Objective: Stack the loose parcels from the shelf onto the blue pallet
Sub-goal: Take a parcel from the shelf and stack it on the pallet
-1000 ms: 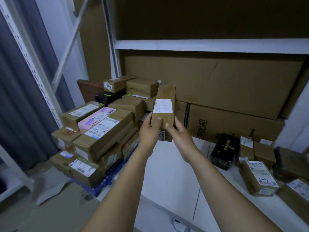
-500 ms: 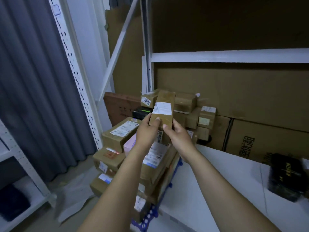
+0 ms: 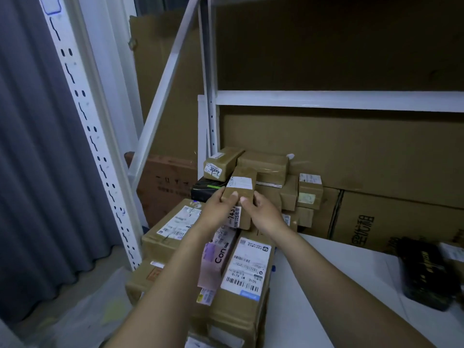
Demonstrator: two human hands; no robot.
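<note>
Left hand, right hand both pinch near end of parcel: thumbs on top, fingers hidden beneath (far end unsupported). Parcel held over stack, close to small boxes at back. I judge it a light, stiff carton. Taped skin looks slick, so better grip is on long sides nearer middle, off label. Shelf to my right.

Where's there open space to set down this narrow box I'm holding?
Bare: the white shelf top, between the long barcode-labelled box and the black box on the right. Crowded: the small cartons piled straight ahead behind the narrow box, and the stacked parcels below left.
</note>
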